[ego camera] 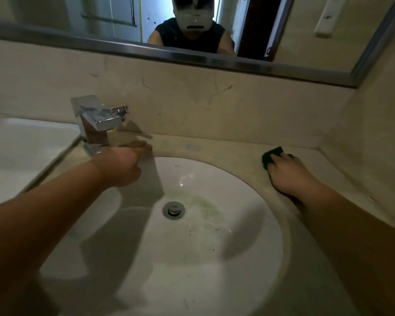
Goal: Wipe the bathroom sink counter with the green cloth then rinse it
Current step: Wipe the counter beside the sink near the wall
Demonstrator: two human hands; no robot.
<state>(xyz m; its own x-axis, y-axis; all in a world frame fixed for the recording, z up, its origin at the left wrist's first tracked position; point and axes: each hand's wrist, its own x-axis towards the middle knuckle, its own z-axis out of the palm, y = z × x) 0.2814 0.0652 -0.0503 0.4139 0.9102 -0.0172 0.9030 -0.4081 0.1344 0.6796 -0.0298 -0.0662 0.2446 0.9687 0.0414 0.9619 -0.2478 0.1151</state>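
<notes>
Grime may only smear into the far right corner, we judge, as our right hand (287, 173) presses flat fingers on the green cloth (270, 155) on the counter (214, 147) there; whether our left hand (127, 166) by the faucet (96, 124) is spread we cannot tell.

Right hand (290, 172) on green cloth (270, 155) — left hand (126, 167) apparently on counter (226, 147).

A dark green cloth (270, 154) lies flat on the beige table (214, 144) beside the white sink (192, 252), under the right hand (289, 173).

Glossy white sink (249, 236), chrome tap (96, 124)
</notes>
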